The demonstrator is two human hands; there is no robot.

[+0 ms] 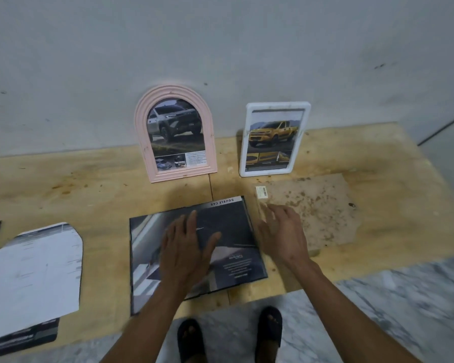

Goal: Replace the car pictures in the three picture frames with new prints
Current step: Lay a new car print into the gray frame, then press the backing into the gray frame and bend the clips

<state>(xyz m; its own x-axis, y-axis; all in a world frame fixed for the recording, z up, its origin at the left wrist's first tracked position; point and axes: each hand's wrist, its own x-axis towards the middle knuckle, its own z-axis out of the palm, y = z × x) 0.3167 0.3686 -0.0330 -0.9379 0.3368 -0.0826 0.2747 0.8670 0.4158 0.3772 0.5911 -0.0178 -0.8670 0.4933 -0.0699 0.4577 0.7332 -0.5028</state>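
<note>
A pink arched frame (pixel 175 132) with a grey truck picture leans on the wall. To its right, a white rectangular frame (pixel 274 138) with a yellow truck picture leans there too. A dark print (pixel 228 231) marked "DOUBLE CAB" lies flat in a black frame on the wooden board. My left hand (pixel 185 248) rests flat on that print with straight fingers. My right hand (pixel 282 231) lies open at the print's right edge, touching a brown backing board (pixel 323 210).
Cut-out prints (pixel 34 271) lie on the left of the wooden board (pixel 89 195). A grey wall stands right behind the leaning frames. Marble floor and my sandalled feet (pixel 230 334) are below the board's front edge.
</note>
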